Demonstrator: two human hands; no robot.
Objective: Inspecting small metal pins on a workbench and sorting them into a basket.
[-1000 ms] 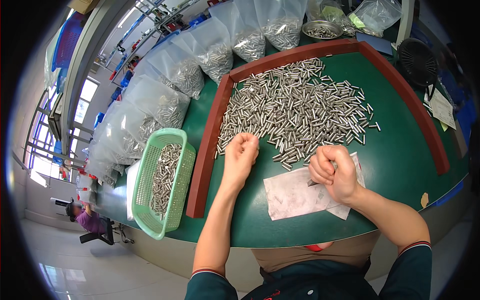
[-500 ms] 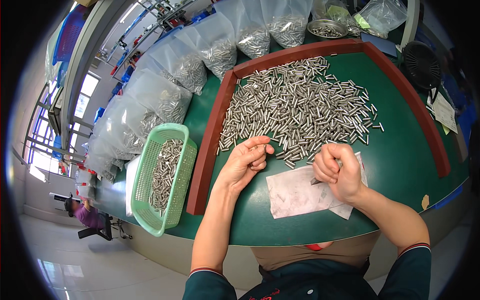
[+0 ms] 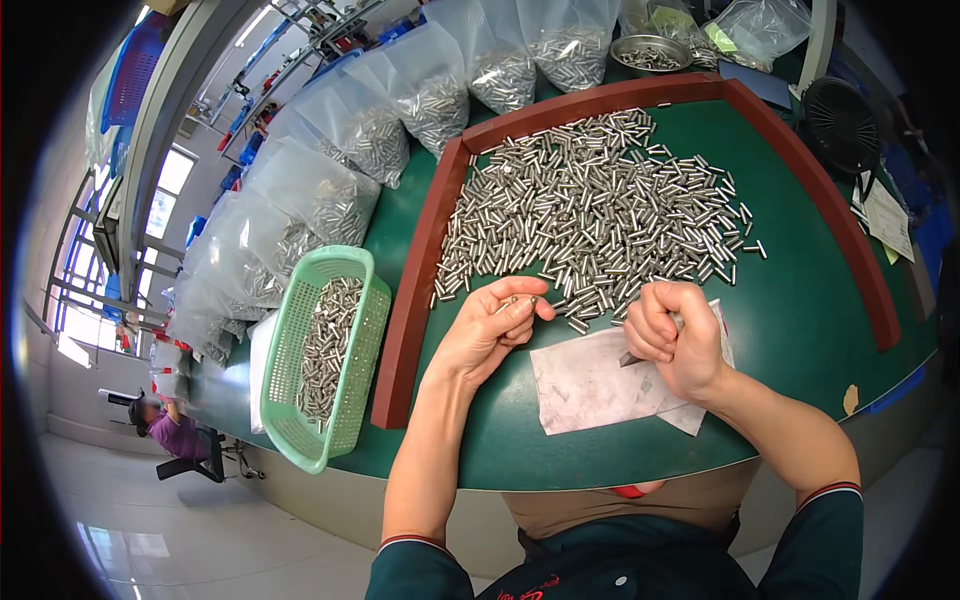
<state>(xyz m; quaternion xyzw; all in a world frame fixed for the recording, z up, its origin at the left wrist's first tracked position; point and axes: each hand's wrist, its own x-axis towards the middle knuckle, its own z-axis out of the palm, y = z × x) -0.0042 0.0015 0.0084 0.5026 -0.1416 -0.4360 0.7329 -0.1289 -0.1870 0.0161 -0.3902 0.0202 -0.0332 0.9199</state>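
My left hand [image 3: 482, 335] is closed, pinching a small metal pin [image 3: 508, 303] between thumb and fingers at the near edge of a pile. That pile of short, shiny metal pins [image 3: 590, 205] spreads over the green tabletop. To the right, my right hand [image 3: 688, 345] makes a fist around a tool whose dark pointed tip [image 3: 629, 359] pokes out below the fingers; the rest of it is hidden. Beneath that fist lies a stained pale cloth [image 3: 580, 390]. The two hands are apart.
A dark red wooden frame [image 3: 408, 330] borders the pile. Left of it stands a light green basket [image 3: 350, 420] holding more pins. Clear bags of pins [image 3: 435, 105] line the back, with a metal bowl [image 3: 652, 42] and a black fan [image 3: 842, 125] at right. A person [image 3: 178, 432] sits far left.
My left hand's fingers have shifted slightly, and the pin in them now lies at a different angle. The right hand stays nearly in place, still gripping the tool.
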